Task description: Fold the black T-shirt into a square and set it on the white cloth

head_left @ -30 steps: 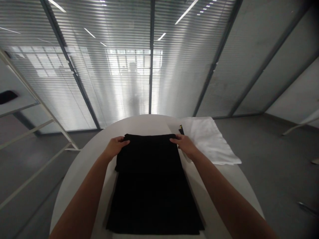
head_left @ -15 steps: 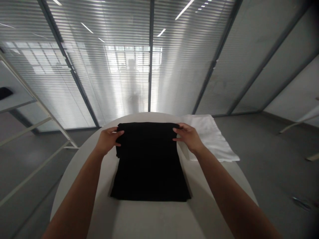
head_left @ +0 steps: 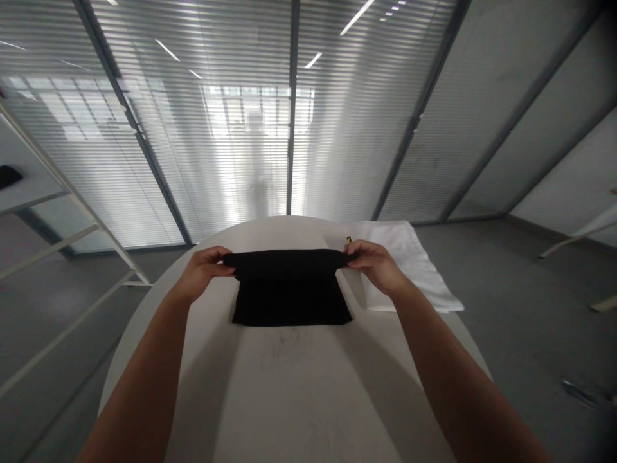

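A folded black garment (head_left: 293, 299) lies on the white round table (head_left: 299, 399); its exact kind cannot be made out. Its upper part is raised in a band across the top. My left hand (head_left: 205, 270) pinches the left end of that band between thumb and fingers. At the opposite end, my right hand (head_left: 378, 265) grips the band the same way. A small yellow and black tag (head_left: 349, 240) sticks up beside my right fingers. Just beyond my right hand lies a folded white cloth (head_left: 409, 263), partly behind the hand and forearm.
To the left stands a pale metal frame (head_left: 81, 206) with crossbars. Behind the table rises a glass partition with blinds (head_left: 231, 161). Grey floor (head_left: 520, 308) surrounds the table, with a dark, cable-like item (head_left: 578, 393) at the right.
The garment's near edge has moved away from me, and its visible area is shorter. Its upper part is now gathered into a narrow band between my hands. The tag has come into sight.
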The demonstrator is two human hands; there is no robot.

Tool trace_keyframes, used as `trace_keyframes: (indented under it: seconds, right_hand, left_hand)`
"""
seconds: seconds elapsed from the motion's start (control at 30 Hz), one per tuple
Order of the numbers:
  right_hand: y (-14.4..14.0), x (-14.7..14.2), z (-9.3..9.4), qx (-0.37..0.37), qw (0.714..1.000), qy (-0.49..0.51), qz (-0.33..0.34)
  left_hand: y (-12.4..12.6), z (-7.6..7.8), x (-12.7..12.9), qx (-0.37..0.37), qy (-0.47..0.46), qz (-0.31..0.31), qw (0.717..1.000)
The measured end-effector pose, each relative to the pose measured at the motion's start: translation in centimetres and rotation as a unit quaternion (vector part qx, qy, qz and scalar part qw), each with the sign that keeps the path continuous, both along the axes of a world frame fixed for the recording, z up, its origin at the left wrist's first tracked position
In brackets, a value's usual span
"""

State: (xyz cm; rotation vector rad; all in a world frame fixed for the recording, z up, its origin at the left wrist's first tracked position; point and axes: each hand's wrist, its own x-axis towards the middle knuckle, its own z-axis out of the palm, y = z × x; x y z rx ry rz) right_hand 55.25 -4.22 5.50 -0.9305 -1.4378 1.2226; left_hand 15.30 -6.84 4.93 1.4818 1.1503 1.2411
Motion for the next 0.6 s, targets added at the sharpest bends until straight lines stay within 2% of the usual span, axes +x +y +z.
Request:
trace_keyframes:
  seconds: [0.13, 0.27, 0.33, 0.4, 0.5, 0.6]
  right_hand:
    - [-0.7, 0.9, 1.6, 0.032, 0.981, -0.157, 0.105]
    - [-1.7, 1.1, 3.0, 0.039, 0.932, -0.308, 0.189]
    - [-2.5, 1.0, 3.7, 0.031, 0.900, -0.380, 0.212]
    - [-3.3, 0.5, 4.3, 0.025, 0.866, -0.460, 0.196]
    - [-4.2, -1.7, 4.3, 0.085, 0.835, -0.535, 0.094]
    - [-4.4, -5.3, 2.1, 0.181, 0.807, -0.562, -0.031]
  left_hand:
    - [-1.0, 1.7, -1.0, -0.031, 0.130, -0.081, 0.988]
    - [-1.7, 3.1, -1.7, -0.085, 0.256, -0.156, 0.950]
    - [-1.9, 3.7, -1.7, -0.088, 0.322, -0.164, 0.928]
    - [-2.0, 4.0, -0.9, -0.066, 0.388, -0.135, 0.909]
    - [-2.1, 3.8, 2.3, 0.031, 0.460, -0.047, 0.886]
    - [-2.1, 1.8, 6.7, 0.107, 0.495, 0.032, 0.861]
